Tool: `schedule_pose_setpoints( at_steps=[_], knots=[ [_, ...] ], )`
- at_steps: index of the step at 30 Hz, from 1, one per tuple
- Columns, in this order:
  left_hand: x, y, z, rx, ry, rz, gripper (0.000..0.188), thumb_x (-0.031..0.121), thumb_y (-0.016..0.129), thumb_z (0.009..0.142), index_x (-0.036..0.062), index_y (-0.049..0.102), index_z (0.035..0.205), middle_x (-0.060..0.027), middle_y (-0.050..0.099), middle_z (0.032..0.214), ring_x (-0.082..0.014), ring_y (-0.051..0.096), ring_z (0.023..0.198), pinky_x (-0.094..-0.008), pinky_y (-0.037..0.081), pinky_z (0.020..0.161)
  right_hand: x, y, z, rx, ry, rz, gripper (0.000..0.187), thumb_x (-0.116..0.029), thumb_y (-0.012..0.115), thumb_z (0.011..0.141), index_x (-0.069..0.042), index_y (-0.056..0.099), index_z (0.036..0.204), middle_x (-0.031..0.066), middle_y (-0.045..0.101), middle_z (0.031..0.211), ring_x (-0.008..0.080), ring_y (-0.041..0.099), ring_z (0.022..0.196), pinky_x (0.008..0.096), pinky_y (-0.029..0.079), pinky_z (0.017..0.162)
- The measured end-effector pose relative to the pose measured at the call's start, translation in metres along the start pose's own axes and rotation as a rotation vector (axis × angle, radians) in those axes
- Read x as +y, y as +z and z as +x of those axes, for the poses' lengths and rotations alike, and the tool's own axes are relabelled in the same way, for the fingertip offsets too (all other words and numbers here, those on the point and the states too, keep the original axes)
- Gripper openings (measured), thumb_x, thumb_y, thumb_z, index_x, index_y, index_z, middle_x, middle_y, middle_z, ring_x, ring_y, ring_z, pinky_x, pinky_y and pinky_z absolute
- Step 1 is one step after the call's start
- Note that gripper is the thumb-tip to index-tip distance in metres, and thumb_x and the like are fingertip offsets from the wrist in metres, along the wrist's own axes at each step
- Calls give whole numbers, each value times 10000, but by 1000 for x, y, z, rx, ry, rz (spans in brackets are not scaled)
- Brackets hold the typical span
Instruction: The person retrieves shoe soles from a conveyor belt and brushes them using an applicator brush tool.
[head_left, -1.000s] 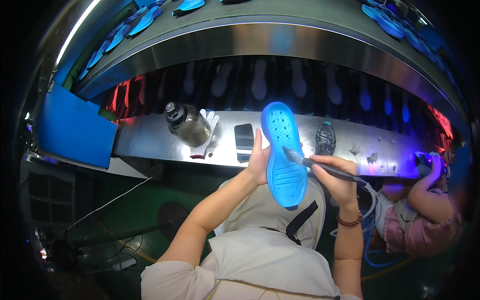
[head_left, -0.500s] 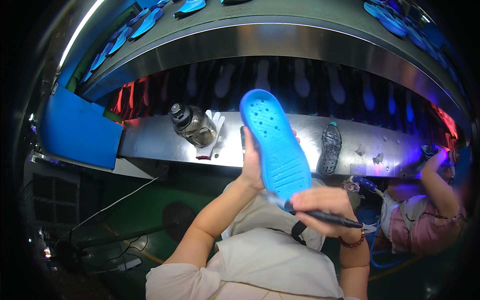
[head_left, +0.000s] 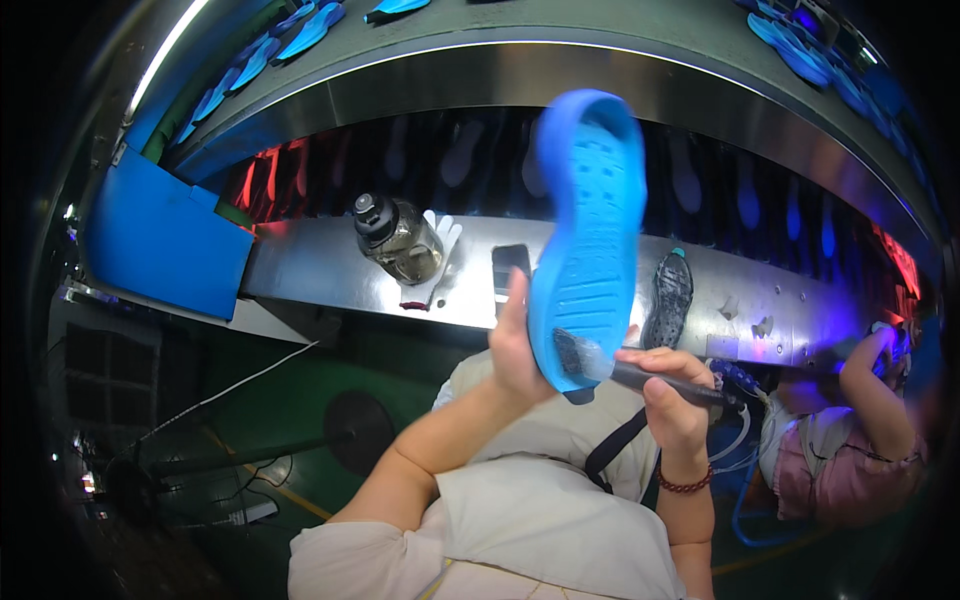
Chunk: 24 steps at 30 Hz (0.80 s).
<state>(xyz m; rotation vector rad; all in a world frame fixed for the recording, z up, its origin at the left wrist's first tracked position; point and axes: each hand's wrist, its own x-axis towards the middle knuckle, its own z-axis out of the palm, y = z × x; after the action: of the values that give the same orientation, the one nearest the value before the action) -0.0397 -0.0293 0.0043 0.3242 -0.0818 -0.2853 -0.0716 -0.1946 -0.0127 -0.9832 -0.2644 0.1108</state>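
My left hand (head_left: 519, 352) grips a bright blue shoe sole (head_left: 590, 270) by its near left side and holds it tilted up above the bench edge. Small holes mark its far half and raised ribs its near half. In my right hand (head_left: 676, 392) is a black-handled brush (head_left: 586, 357), gripped by the handle. The brush head lies over the inside of the sole's near end; contact seems likely but blur hides it. A clear tube trails from the handle's rear end. Behind the sole, a dark flat rectangular object (head_left: 510, 262), possibly a phone, rests on the bench.
On the metal bench (head_left: 330, 265) stand a dark-capped bottle (head_left: 400, 240), a white glove (head_left: 446, 240) and a dark speckled sole (head_left: 670, 298). Beyond runs a conveyor belt (head_left: 480, 22) carrying blue soles (head_left: 312, 32). A co-worker's arm (head_left: 876, 385) reaches in at the right.
The sole has risen and shifted right, now tilted more upright. My right hand has turned so the brush head reaches inside the sole's near end; before, it was at the outer near edge.
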Motion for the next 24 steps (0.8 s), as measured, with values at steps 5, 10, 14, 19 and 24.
schedule_pose_setpoints(
  at_steps=[5, 10, 14, 19, 24],
  knots=[
    [5, -15, 5, 62, -58, 106, 526, 392, 311, 917, -11, 383, 1248, -158, 539, 1124, -234, 565, 983, -361, 447, 873, -32, 19, 2, -253, -129, -520, 167, 65, 621, 683, 59, 627, 850, 201, 637, 888, 269, 632, 861, 323, 490, 796],
    [14, -10, 17, 5, -53, 118, 493, 354, 354, 903, -18, 415, 1221, -155, 550, 1112, -229, 572, 970, -344, 452, 860, -47, 10, 23, -399, -140, -740, 192, 43, 637, 681, 32, 635, 873, 175, 646, 895, 249, 642, 833, 298, 500, 768],
    [20, -1, 23, -44, -85, 102, 517, 377, 332, 905, -25, 423, 1217, -174, 545, 1123, -253, 563, 998, -366, 445, 884, -50, 11, 24, -287, -255, -775, 194, 23, 654, 672, 20, 636, 865, 159, 648, 887, 249, 646, 816, 291, 507, 752],
    [39, -7, 33, -112, -356, 12, 511, 367, 368, 894, -29, 449, 1207, -230, 509, 1162, -343, 550, 1015, -473, 438, 885, -58, 23, 19, -593, -171, -792, 202, 6, 676, 667, -16, 644, 865, 135, 654, 882, 241, 647, 808, 301, 514, 732],
    [45, 14, 28, 64, -676, 563, 497, 321, 513, 844, -65, 486, 1156, -200, 555, 1069, -207, 585, 908, -310, 479, 786, -68, 4, 30, -692, -45, -986, 220, 15, 660, 691, -45, 642, 902, 109, 657, 907, 232, 648, 815, 288, 517, 701]
  ],
)
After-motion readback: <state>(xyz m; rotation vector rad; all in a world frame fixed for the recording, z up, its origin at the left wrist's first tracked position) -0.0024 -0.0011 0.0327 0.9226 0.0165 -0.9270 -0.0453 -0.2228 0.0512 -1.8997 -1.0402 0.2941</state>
